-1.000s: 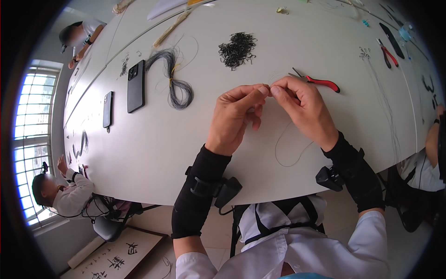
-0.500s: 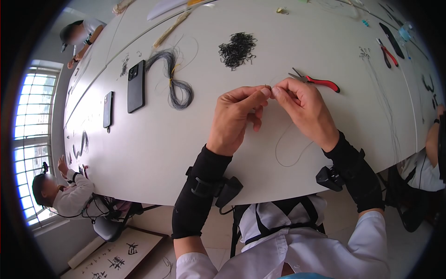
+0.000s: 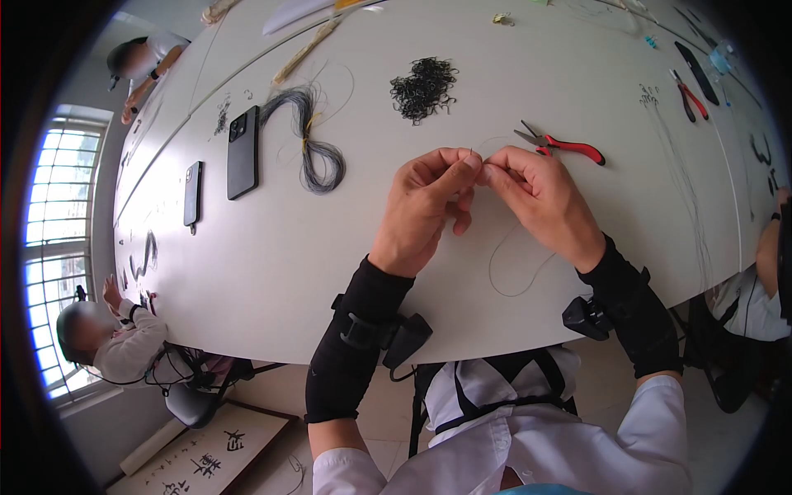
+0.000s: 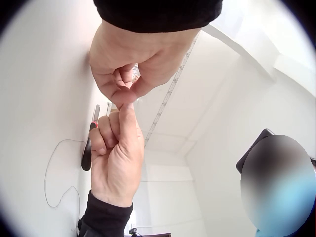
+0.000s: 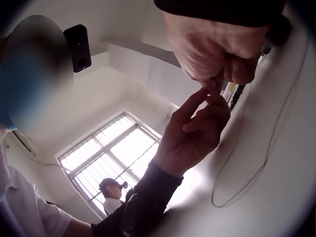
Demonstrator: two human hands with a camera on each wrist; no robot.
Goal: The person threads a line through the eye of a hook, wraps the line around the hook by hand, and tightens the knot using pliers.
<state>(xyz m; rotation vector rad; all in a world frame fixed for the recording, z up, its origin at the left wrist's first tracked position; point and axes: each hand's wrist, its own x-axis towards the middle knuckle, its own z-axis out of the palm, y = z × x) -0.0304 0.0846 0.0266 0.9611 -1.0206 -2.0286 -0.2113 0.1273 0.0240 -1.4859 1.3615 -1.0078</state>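
Observation:
My left hand (image 3: 425,206) and right hand (image 3: 544,198) meet fingertip to fingertip above the white table (image 3: 330,264). Between left thumb and index finger I pinch a tiny fishing hook (image 3: 471,151); only a thin dark tip stands out, the rest covered by the fingers. The right thumb and index finger pinch a thin line right beside it. A loose loop of this line (image 3: 490,260) hangs below the hands, and it also shows in the right wrist view (image 5: 266,160). Beyond the hands lies a heap of black hooks (image 3: 422,89).
Red-handled pliers (image 3: 582,150) lie just past the right hand. To the left are a tied bundle of grey line (image 3: 322,169), a black phone (image 3: 242,157) and a smaller phone (image 3: 192,194). Lines with hooks (image 3: 649,95) and another pair of pliers (image 3: 686,95) lie far right.
Both hands stay together at nearly the same spot, the fingertips a little lower. The thin dark tip now stands up more clearly above the left fingertips.

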